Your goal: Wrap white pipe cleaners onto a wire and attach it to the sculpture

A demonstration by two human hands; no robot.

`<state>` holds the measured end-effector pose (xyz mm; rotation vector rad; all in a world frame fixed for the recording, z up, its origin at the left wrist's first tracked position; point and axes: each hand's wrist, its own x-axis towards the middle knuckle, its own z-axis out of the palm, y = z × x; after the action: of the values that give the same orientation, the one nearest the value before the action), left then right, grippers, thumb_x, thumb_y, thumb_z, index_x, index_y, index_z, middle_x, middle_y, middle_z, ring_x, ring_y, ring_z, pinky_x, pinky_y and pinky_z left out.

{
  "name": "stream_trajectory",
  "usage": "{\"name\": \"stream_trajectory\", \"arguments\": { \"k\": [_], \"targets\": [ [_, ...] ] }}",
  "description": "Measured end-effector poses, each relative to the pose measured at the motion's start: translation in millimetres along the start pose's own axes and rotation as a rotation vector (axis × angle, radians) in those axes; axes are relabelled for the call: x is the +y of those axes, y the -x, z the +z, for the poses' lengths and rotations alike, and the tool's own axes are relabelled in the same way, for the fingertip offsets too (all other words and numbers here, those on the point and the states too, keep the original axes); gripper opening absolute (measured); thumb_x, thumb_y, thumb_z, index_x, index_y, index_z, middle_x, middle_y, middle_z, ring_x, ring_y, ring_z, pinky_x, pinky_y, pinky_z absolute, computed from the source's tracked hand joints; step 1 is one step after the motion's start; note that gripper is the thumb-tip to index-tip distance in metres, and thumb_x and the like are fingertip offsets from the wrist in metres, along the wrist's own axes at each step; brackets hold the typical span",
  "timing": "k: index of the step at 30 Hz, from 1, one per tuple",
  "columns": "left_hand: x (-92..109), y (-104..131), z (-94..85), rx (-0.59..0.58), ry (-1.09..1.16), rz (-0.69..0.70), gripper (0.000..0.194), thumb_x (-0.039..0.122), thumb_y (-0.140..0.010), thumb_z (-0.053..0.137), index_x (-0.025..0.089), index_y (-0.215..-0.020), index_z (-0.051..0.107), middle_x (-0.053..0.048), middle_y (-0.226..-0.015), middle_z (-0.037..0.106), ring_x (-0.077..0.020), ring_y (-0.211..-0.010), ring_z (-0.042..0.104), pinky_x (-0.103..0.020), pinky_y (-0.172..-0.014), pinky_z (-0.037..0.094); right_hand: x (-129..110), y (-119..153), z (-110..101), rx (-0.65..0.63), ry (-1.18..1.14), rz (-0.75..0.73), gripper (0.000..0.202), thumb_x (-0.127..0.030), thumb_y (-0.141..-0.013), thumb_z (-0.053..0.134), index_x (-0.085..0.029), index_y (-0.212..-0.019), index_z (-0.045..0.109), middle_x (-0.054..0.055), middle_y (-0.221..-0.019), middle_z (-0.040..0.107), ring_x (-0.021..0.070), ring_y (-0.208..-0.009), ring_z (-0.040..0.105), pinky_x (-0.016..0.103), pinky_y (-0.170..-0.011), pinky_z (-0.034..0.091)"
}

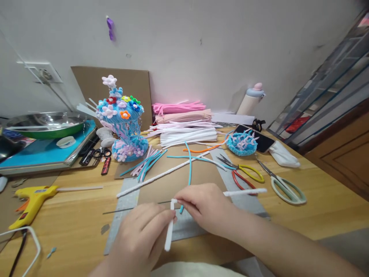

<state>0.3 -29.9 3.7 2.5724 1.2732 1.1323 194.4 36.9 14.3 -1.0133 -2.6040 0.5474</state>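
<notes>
Head view: both hands, left (141,238) and right (203,206), fingers pinched shut on white pipe cleaner (169,231), seemingly light, bendy, best gripped near its bend.

No text, label, brand, number or sign can be read anywhere in this view. The glue gun (31,200) carries a small red sticker on its handle, but whatever is printed on it is too small and blurred to make out. The black and red strip (105,166) lying on the bench (288,215) shows no legible marks either.
</notes>
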Motion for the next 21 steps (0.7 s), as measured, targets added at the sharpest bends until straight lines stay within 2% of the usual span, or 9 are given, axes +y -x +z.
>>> {"name": "stream_trajectory", "arguments": {
  "k": [3,5,7,10,13,15,17,19,21],
  "targets": [
    [0.4,-10.3,-1.2,-0.034,0.258,-0.371,0.009,0.02,-0.088,0.05,0.023,-0.093,0.057,-0.001,-0.079,0.072,-0.0138,-0.069,0.067,-0.022,-0.057,0.05,7.1,-5.1,1.8,0.009,0.255,-0.117,0.016,-0.017,-0.087,0.051,-0.022,-0.095,0.063,0.001,-0.079,0.064,0.0151,-0.069,0.054,0.028,-0.058,0.027],
    [-6.3,-20.9,-4.5,-0.047,0.504,-0.627,0.011,0.028,-0.091,0.045,0.022,-0.093,0.054,-0.004,-0.083,0.073,-0.0167,-0.075,0.07,-0.023,-0.056,0.052,13.6,-6.4,3.8,0.031,0.35,-0.198,0.016,-0.016,-0.086,0.051,-0.021,-0.096,0.062,0.002,-0.077,0.061,0.0154,-0.067,0.05,0.029,-0.058,0.024],
    [-19.2,-31.1,-10.7,-0.094,0.72,-0.746,0.017,0.03,-0.091,0.044,0.021,-0.104,0.052,-0.01,-0.095,0.073,-0.021,-0.086,0.069,-0.025,-0.057,0.053,19.9,-6.7,3.4,0.041,0.342,-0.277,0.017,-0.015,-0.087,0.049,-0.021,-0.095,0.062,0.002,-0.076,0.06,0.0155,-0.068,0.048,0.029,-0.059,0.024],
    [-41.5,-40.8,-20.2,-0.254,0.87,-0.707,0.044,0.023,-0.09,0.045,0.024,-0.133,0.037,-0.015,-0.113,0.067,-0.0215,-0.089,0.067,-0.025,-0.054,0.05,25.3,-7.1,-4.4,0.024,0.122,-0.344,0.018,-0.016,-0.09,0.045,-0.02,-0.092,0.063,0.001,-0.075,0.061,0.0137,-0.069,0.05,0.027,-0.061,0.027],
    [-51.6,-42.5,-18.2,-0.312,0.914,-0.603,0.058,0.019,-0.089,0.046,0.03,-0.143,0.024,-0.013,-0.117,0.066,-0.0196,-0.092,0.065,-0.026,-0.061,0.05,24.8,-7.5,-15.3,0.0,-0.239,-0.295,0.02,-0.021,-0.094,0.045,-0.018,-0.088,0.064,0.0,-0.073,0.062,0.0106,-0.067,0.053,0.023,-0.063,0.033],
    [-48.4,-41.0,-8.9,-0.27,0.872,-0.578,0.046,0.021,-0.088,0.049,0.027,-0.133,0.042,-0.011,-0.114,0.067,-0.0201,-0.097,0.064,-0.028,-0.068,0.051,22.8,-6.9,-19.1,0.016,-0.429,-0.209,0.022,-0.023,-0.094,0.046,-0.017,-0.087,0.065,-0.001,-0.071,0.061,0.0098,-0.066,0.053,0.021,-0.064,0.036],
    [-40.4,-38.3,2.8,-0.208,0.69,-0.551,0.025,0.022,-0.087,0.053,0.024,-0.11,0.061,-0.008,-0.101,0.071,-0.0192,-0.09,0.065,-0.028,-0.07,0.05,21.1,-5.2,-19.1,0.052,-0.577,-0.107,0.022,-0.025,-0.092,0.048,-0.016,-0.086,0.067,-0.001,-0.069,0.061,0.0098,-0.064,0.052,0.02,-0.061,0.037],
    [-32.2,-35.1,12.1,-0.162,0.446,-0.436,0.015,0.021,-0.086,0.054,0.023,-0.093,0.067,-0.003,-0.084,0.071,-0.0157,-0.076,0.064,-0.027,-0.066,0.048,20.4,-3.2,-16.7,0.098,-0.69,-0.008,0.022,-0.027,-0.091,0.05,-0.016,-0.087,0.068,0.0,-0.069,0.062,0.0102,-0.062,0.052,0.02,-0.059,0.038],
    [-27.3,-31.9,16.5,-0.121,0.246,-0.281,0.016,0.017,-0.087,0.052,0.023,-0.092,0.066,-0.001,-0.074,0.068,-0.0137,-0.069,0.06,-0.026,-0.064,0.044,20.9,-1.8,-13.8,0.15,-0.754,0.066,0.023,-0.03,-0.09,0.051,-0.016,-0.088,0.069,0.001,-0.073,0.064,0.0113,-0.065,0.053,0.02,-0.059,0.04]
  ]
}}
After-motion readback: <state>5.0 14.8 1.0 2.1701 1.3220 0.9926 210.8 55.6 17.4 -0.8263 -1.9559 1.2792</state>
